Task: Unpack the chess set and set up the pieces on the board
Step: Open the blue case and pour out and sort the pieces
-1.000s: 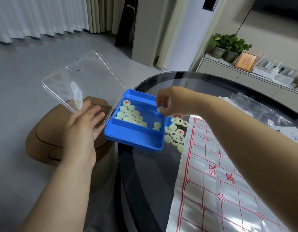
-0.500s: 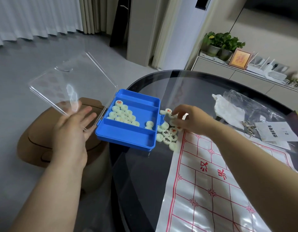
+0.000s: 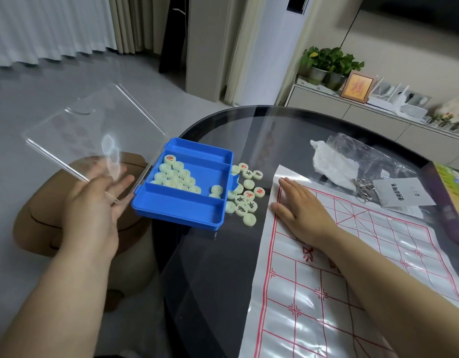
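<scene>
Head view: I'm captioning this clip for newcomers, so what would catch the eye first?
The bright blue box stands out at left, pale pieces piled in its middle compartment, its clear lid against the left hand. Right of it, loose pieces lie on the dark glass table, and the right hand lies flat on the red-lined board sheet.

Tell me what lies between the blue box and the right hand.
Head view: loose chess pieces lie on the glass table between blue box and right hand.

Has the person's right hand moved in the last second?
Yes. The right hand went rightward from over the blue box onto the paper board.
</scene>
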`<action>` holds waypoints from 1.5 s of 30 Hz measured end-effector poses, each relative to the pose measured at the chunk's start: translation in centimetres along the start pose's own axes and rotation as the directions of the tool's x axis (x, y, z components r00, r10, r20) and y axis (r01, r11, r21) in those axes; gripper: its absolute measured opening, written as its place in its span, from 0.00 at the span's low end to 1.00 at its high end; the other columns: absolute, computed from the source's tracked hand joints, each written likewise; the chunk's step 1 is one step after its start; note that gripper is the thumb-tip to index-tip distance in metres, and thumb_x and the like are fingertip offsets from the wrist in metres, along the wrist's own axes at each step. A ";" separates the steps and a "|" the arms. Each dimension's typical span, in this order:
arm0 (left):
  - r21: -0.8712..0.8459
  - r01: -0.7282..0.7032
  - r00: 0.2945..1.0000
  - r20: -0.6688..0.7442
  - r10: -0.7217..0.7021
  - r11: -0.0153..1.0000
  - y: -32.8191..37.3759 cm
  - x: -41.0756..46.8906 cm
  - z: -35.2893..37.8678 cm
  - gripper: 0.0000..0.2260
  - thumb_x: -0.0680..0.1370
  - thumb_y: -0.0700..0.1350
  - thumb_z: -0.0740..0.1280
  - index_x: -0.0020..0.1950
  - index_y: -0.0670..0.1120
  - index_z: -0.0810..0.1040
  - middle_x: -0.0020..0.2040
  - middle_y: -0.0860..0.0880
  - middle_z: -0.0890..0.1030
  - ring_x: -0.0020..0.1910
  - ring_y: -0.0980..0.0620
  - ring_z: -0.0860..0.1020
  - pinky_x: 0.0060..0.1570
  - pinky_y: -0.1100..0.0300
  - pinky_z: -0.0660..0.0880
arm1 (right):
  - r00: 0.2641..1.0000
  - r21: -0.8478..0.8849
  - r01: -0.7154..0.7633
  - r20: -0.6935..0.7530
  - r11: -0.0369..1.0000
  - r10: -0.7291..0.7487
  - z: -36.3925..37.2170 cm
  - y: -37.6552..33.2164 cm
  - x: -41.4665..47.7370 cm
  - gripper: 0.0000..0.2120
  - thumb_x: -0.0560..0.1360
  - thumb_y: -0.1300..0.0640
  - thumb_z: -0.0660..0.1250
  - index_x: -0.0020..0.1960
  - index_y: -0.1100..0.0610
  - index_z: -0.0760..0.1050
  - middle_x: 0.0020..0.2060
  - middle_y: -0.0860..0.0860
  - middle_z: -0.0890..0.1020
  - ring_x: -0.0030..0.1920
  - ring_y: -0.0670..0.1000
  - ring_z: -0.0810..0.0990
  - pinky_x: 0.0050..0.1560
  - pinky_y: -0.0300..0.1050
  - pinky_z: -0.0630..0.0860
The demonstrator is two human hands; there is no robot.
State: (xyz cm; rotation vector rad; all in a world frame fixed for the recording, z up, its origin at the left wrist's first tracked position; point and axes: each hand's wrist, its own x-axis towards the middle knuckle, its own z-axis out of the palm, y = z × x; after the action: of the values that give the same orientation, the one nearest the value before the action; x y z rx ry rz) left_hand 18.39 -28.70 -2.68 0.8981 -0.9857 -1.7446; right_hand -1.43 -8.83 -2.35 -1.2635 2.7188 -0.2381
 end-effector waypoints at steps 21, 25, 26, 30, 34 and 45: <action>-0.059 0.011 1.000 -0.001 -0.011 0.998 0.5 -0.2 0.3 0.13 0.78 0.37 0.55 0.59 0.48 0.72 0.46 0.52 0.78 0.48 0.54 0.78 0.43 0.62 0.73 | 0.914 0.151 0.328 0.197 0.932 -0.354 -2.7 -15.6 7.4 0.20 0.76 0.60 0.60 0.67 0.52 0.67 0.65 0.51 0.71 0.62 0.52 0.71 0.59 0.42 0.68; -0.043 -0.009 1.000 0.002 0.009 0.999 0.5 -0.4 0.6 0.12 0.79 0.36 0.56 0.55 0.50 0.72 0.47 0.53 0.78 0.50 0.54 0.77 0.44 0.63 0.73 | 0.912 0.110 0.343 0.200 0.933 -0.358 -1.7 -16.5 8.0 0.20 0.75 0.57 0.61 0.66 0.57 0.68 0.66 0.53 0.67 0.64 0.54 0.68 0.61 0.44 0.65; -0.046 -0.007 1.000 0.001 0.007 0.999 0.5 -0.3 0.6 0.12 0.79 0.36 0.56 0.55 0.50 0.72 0.48 0.52 0.78 0.50 0.54 0.77 0.44 0.63 0.73 | 0.914 0.113 0.335 0.202 0.935 -0.352 -1.6 -16.7 8.2 0.19 0.75 0.56 0.62 0.65 0.57 0.68 0.66 0.54 0.66 0.63 0.55 0.68 0.59 0.44 0.65; -0.056 0.006 1.000 -0.005 -0.006 0.998 0.5 -0.2 0.6 0.12 0.79 0.36 0.56 0.54 0.51 0.72 0.47 0.53 0.77 0.50 0.53 0.76 0.43 0.63 0.73 | 0.919 0.061 0.301 0.248 0.952 -0.306 -1.6 -17.1 9.0 0.20 0.74 0.55 0.62 0.65 0.57 0.66 0.64 0.54 0.63 0.56 0.55 0.71 0.51 0.41 0.66; -0.057 0.013 1.000 -0.010 -0.014 0.998 0.5 -0.1 0.6 0.12 0.79 0.36 0.56 0.54 0.51 0.72 0.46 0.53 0.77 0.51 0.52 0.76 0.43 0.63 0.73 | 0.904 -0.045 0.319 0.315 0.947 -0.289 -1.9 -17.0 9.4 0.19 0.75 0.58 0.62 0.65 0.57 0.65 0.63 0.53 0.63 0.46 0.52 0.70 0.46 0.41 0.67; -0.075 0.024 0.999 -0.028 -0.026 0.997 0.7 -0.1 0.6 0.12 0.78 0.35 0.57 0.55 0.49 0.73 0.50 0.49 0.77 0.51 0.51 0.77 0.46 0.61 0.75 | 0.878 -0.167 0.376 0.379 0.912 -0.292 -2.6 -16.4 9.7 0.13 0.73 0.62 0.62 0.58 0.58 0.70 0.45 0.50 0.70 0.35 0.49 0.68 0.30 0.36 0.61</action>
State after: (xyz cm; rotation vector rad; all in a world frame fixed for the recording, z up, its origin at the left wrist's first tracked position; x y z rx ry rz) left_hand 18.15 -28.62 -1.82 0.8890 -0.8881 -1.7732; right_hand 4.13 -26.44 2.97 -1.6619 2.2639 0.2660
